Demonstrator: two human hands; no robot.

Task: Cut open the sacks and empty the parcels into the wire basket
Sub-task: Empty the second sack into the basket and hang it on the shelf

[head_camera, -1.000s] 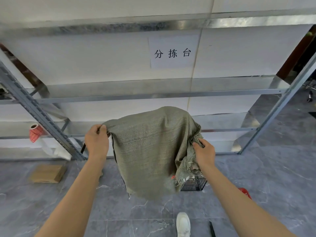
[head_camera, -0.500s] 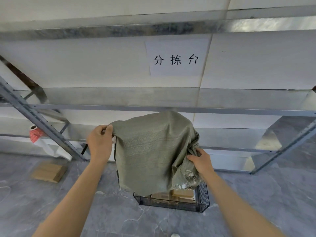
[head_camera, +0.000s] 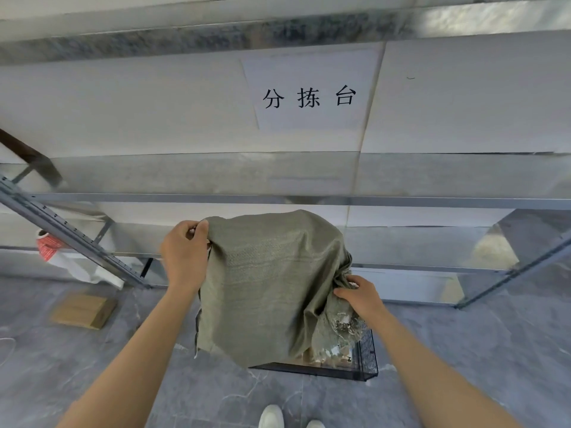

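We hold the green woven sack [head_camera: 272,282] raised over the black wire basket [head_camera: 367,364] on the floor [head_camera: 463,350], so its contents should drop inside. Our left hand [head_camera: 185,254] curls its fingers round the upper corner; our right hand [head_camera: 358,293] grips the bunched, frayed edge lower down, probably steering the mouth downward.

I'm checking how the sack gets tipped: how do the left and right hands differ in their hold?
The left hand grips the sack at its smooth upper corner; the right hand grips its bunched, frayed edge. The left hand is higher in the view, the right hand lower, nearer the wire basket. Both curl round the same green sack.
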